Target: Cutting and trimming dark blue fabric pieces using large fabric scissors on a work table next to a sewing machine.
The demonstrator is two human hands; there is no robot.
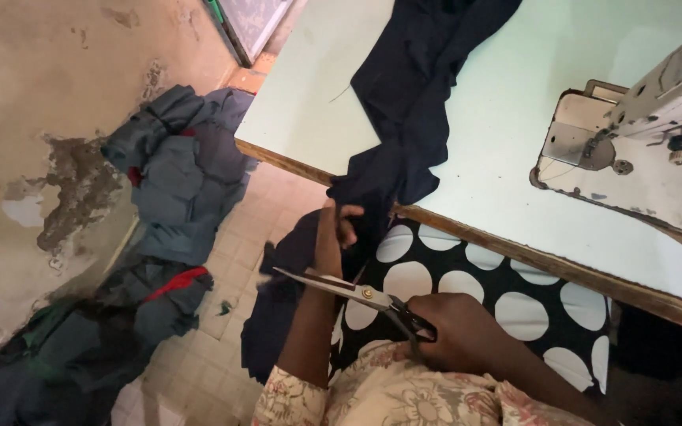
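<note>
My left hand [335, 229] grips the dark navy cloth [412, 95] just below the table edge, where the cloth drapes off the pale green table [317, 102] and hangs down toward my lap. My right hand [455, 331] is closed through the handles of metal scissors [341, 288]. The blades point left, slightly parted, and cross in front of my left forearm next to the hanging cloth. A black fabric with large white dots [467, 284] lies over my lap under both hands.
A worn white sewing machine [641, 134] stands on the table at the right. A heap of grey-blue garments with red trim [175, 189] lies on the tiled floor against the stained wall at the left.
</note>
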